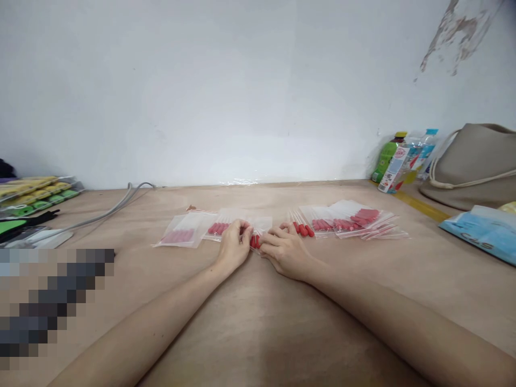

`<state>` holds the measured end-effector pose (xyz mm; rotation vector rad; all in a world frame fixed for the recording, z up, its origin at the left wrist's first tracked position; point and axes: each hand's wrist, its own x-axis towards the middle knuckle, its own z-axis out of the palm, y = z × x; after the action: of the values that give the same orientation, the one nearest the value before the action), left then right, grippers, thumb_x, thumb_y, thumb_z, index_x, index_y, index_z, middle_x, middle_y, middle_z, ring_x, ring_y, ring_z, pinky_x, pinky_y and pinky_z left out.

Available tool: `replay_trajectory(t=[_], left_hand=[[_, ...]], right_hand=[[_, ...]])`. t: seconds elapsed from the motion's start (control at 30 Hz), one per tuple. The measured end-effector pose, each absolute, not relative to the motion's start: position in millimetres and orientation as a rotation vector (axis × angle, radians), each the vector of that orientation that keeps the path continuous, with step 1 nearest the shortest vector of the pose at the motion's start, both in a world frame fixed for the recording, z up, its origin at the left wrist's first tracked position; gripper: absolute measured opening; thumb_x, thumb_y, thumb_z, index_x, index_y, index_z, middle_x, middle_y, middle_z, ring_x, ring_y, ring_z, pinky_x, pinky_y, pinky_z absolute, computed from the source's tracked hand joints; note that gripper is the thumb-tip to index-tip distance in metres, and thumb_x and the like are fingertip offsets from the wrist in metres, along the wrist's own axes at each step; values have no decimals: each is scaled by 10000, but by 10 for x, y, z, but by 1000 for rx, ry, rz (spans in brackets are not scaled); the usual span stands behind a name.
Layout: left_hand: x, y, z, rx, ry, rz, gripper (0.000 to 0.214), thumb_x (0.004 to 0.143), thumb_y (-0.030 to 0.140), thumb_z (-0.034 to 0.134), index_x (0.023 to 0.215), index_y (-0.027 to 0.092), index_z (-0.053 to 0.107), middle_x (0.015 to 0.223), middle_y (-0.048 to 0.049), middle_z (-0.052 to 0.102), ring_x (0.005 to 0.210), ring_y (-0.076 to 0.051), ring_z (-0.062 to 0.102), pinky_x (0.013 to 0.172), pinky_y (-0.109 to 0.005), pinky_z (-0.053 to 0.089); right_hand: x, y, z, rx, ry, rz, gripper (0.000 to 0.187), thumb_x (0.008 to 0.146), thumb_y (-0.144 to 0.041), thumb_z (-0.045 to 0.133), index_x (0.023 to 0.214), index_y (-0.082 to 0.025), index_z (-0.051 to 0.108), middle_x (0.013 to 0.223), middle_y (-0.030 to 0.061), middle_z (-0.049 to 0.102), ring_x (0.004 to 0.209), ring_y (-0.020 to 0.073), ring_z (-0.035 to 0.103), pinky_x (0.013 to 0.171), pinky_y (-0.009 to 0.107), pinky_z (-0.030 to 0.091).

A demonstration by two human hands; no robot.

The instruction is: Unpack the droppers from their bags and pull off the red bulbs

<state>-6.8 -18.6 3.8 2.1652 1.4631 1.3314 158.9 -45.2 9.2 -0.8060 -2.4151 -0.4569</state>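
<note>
The middle bag point(265, 222) lies on the desk point(226, 322), between the two hands, with some red sticks point(258, 241) at its near end. The left hand point(235, 242) is on its left side, and that grip looks pinched on its edge. The right hand point(285, 250) bends over its right side. I can't tell if the right grip pinches it or just rests there, because the fingers hide it.

A lot looks done. Left of the middle bag are a near bag point(217, 228) and a far bag point(179, 235), both with red sticks inside. Well to its right is a pile of bags point(342, 220) with red ones too. The middle bag does not look finished, as both hands are on it. Just right of it, more sticks point(303, 229) look loose, so those may be left.
</note>
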Motion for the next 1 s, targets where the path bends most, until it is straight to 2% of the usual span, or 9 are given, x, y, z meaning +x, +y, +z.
replay_trajectory(t=[0.1,0.17,0.27,0.37,0.5,0.57,0.67,0.83,1.0], left_hand=[[-138,-189,67,2152,1378,1355,153,827,289,450,823,160,532,757,-20,602,707,-142,579,660,-264,463],[-196,-195,96,2210,1278,1287,196,841,308,436,902,165,557,892,-35,627,852,-162,587,781,-290,456],[-274,-200,129,2322,1150,1145,277,865,318,400,1038,171,559,1115,-58,587,1094,-190,501,952,-332,373],[-302,-224,148,2472,1088,926,326,879,316,374,1128,174,529,1207,-67,538,1191,-202,416,1011,-367,310],[-301,-306,189,2659,1032,736,303,868,265,374,1114,185,532,1127,-64,569,1082,-201,485,956,-372,355],[-321,-352,212,2723,1001,712,334,814,265,457,1135,186,509,1111,-70,558,1038,-213,490,913,-374,381],[-375,-402,228,2802,939,630,498,706,265,563,1187,182,464,1103,-83,535,1016,-237,478,891,-388,386],[-416,-422,221,2782,1010,653,544,659,217,551,1193,177,453,1053,-78,531,985,-230,484,860,-364,405],[-415,-381,185,2725,1057,703,499,668,196,526,1164,188,469,973,-49,546,856,-186,516,753,-308,429]], right_hand=[[1640,-475,113,-713,-2512,-238,165,832,-107,398,773,-181,532,814,25,592,775,143,475,722,276,344],[1714,-503,124,-666,-2510,-69,163,832,-110,385,776,-181,521,832,32,583,766,128,491,695,238,377],[1839,-552,134,-631,-2473,89,103,803,-146,431,760,-186,517,945,41,581,759,107,522,668,213,401],[1902,-564,126,-674,-2426,122,88,778,-174,467,717,-185,530,876,38,604,709,107,534,637,217,401],[1873,-523,81,-953,-2180,11,95,787,-215,491,741,-181,567,706,21,612,693,140,528,711,289,362],[1849,-513,63,-1088,-2089,-10,100,784,-241,510,740,-184,580,722,19,628,724,153,529,764,328,327],[1834,-528,61,-1215,-2080,18,125,782,-269,520,740,-209,621,728,12,644,778,175,522,800,362,286],[1843,-572,137,-1281,-2238,115,252,774,-327,540,1001,-244,612,903,35,640,867,206,489,790,377,277],[1851,-566,250,-1232,-2445,336,300,825,-441,460,986,-230,600,926,60,574,873,196,470,762,346,314]])
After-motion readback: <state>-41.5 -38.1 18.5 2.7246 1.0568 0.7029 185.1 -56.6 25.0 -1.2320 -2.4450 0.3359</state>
